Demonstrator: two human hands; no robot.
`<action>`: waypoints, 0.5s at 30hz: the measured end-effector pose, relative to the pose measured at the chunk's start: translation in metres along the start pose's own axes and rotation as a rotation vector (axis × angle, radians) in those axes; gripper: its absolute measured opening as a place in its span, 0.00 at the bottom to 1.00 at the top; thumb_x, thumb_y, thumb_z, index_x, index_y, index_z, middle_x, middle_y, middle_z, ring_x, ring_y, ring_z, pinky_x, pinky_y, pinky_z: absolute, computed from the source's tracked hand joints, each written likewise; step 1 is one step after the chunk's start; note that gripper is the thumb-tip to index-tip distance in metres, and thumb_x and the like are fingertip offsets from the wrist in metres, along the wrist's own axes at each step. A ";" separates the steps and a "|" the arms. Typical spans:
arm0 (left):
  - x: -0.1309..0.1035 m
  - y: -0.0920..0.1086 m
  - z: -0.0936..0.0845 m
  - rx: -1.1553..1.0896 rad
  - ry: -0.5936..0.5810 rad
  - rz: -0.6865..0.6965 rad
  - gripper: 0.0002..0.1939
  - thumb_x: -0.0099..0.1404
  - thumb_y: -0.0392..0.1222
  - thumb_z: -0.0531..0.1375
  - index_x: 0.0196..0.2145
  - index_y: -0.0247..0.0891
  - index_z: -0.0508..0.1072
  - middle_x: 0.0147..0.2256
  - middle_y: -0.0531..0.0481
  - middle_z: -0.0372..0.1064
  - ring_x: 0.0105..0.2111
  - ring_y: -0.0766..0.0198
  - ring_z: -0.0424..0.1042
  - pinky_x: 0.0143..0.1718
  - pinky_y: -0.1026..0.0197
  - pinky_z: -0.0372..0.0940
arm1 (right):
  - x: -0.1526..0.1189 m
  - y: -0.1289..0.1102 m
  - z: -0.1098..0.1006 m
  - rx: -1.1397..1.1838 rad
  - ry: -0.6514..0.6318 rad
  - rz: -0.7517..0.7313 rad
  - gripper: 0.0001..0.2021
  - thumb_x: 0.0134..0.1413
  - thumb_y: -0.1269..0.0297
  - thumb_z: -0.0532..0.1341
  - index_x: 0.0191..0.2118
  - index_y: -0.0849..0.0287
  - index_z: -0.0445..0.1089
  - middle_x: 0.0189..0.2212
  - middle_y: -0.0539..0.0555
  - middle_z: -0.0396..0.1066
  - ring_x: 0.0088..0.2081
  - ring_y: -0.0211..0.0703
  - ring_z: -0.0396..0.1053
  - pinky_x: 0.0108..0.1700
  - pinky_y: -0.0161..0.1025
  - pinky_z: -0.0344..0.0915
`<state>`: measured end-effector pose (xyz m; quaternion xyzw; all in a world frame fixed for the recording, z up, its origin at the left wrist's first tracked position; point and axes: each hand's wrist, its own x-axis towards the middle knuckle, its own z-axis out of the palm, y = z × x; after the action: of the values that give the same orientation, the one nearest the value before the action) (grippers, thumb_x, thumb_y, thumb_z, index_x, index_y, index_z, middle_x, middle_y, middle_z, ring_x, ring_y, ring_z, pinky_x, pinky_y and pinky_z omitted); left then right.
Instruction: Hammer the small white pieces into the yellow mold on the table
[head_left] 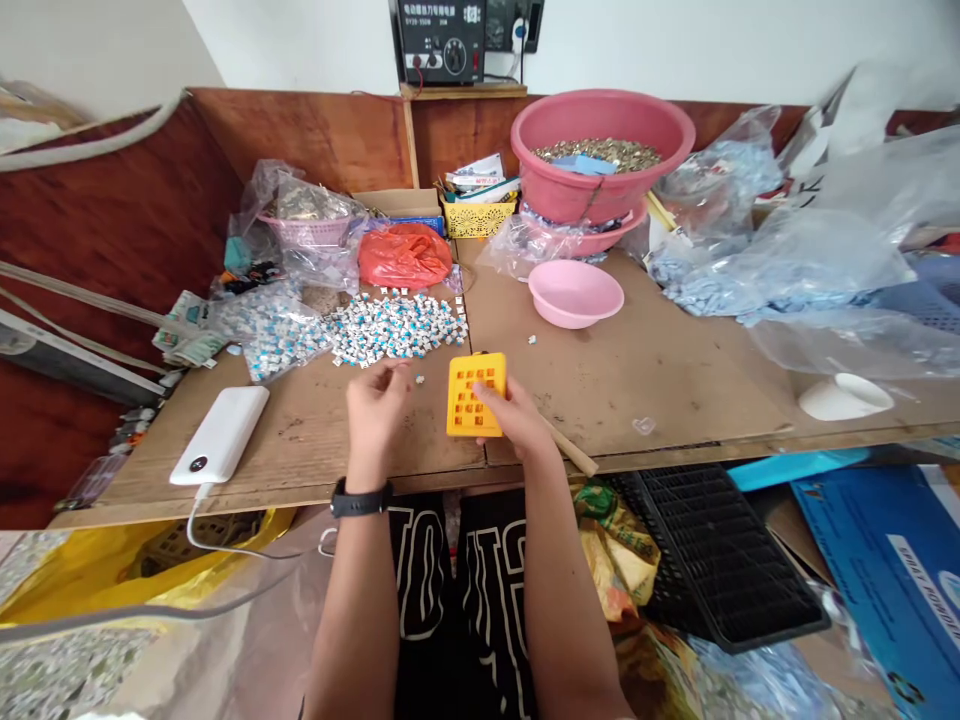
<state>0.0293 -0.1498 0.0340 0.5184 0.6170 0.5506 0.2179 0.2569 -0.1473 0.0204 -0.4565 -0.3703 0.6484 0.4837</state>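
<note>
Yellow perforated case [471,400] in your right hand [519,415]

You are holding the case over the tabletop [420,445], near its front edge — your thumb is lying across its holed face, your other fingers mostly hiding behind it. Your left hand [377,405] is hovering to its left, fingers bending close together; whether they are pinching anything, I cannot tell. Small white-and-blue parts [397,328] are lying heaped just beyond that hand. A pink bowl [576,290] is standing farther back, to the right — a white power bank [223,430] is resting far left.
</note>
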 end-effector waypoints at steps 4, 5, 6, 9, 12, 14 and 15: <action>0.045 -0.035 -0.014 0.378 0.085 -0.096 0.15 0.73 0.48 0.63 0.44 0.38 0.88 0.36 0.43 0.85 0.35 0.53 0.80 0.39 0.58 0.67 | 0.000 0.002 -0.004 -0.182 -0.112 0.025 0.24 0.55 0.46 0.83 0.49 0.57 0.83 0.42 0.60 0.88 0.38 0.55 0.87 0.33 0.43 0.83; 0.052 -0.039 -0.017 0.445 0.073 -0.074 0.15 0.75 0.49 0.62 0.45 0.39 0.88 0.38 0.41 0.86 0.37 0.52 0.81 0.40 0.57 0.68 | 0.001 0.004 -0.002 -0.196 -0.090 -0.014 0.25 0.54 0.47 0.83 0.49 0.57 0.83 0.42 0.60 0.88 0.40 0.55 0.87 0.38 0.46 0.85; 0.058 -0.041 -0.018 0.494 0.042 -0.036 0.16 0.76 0.50 0.61 0.45 0.40 0.87 0.41 0.41 0.86 0.39 0.51 0.81 0.42 0.56 0.68 | 0.004 0.007 0.000 -0.209 -0.061 -0.064 0.25 0.54 0.48 0.83 0.51 0.56 0.83 0.45 0.60 0.88 0.44 0.56 0.87 0.44 0.48 0.85; 0.069 -0.039 -0.019 0.613 -0.090 0.111 0.18 0.78 0.52 0.60 0.48 0.42 0.88 0.47 0.40 0.87 0.41 0.50 0.82 0.44 0.55 0.70 | 0.014 0.017 0.002 -0.283 0.042 -0.234 0.28 0.52 0.51 0.81 0.57 0.55 0.82 0.53 0.59 0.87 0.54 0.57 0.85 0.58 0.53 0.83; 0.077 -0.034 -0.017 0.762 -0.179 0.200 0.16 0.77 0.51 0.63 0.49 0.43 0.88 0.50 0.40 0.87 0.45 0.48 0.82 0.45 0.54 0.70 | 0.021 0.025 -0.002 -0.382 0.110 -0.344 0.26 0.54 0.55 0.76 0.58 0.55 0.82 0.58 0.60 0.85 0.58 0.59 0.83 0.64 0.56 0.80; 0.081 -0.033 -0.017 0.822 -0.228 0.228 0.14 0.77 0.50 0.63 0.48 0.44 0.88 0.51 0.40 0.87 0.48 0.47 0.82 0.46 0.54 0.70 | 0.023 0.028 -0.005 -0.426 0.098 -0.373 0.23 0.56 0.58 0.72 0.57 0.55 0.83 0.57 0.61 0.85 0.57 0.58 0.83 0.63 0.55 0.80; 0.081 -0.034 -0.018 0.834 -0.246 0.240 0.14 0.77 0.49 0.63 0.48 0.44 0.88 0.52 0.40 0.87 0.49 0.47 0.82 0.46 0.54 0.70 | 0.024 0.029 -0.006 -0.440 0.083 -0.378 0.22 0.57 0.59 0.69 0.57 0.55 0.83 0.57 0.60 0.86 0.56 0.58 0.83 0.61 0.54 0.80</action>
<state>-0.0294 -0.0819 0.0333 0.6914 0.6911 0.2105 -0.0034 0.2516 -0.1316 -0.0133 -0.4998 -0.5604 0.4316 0.5000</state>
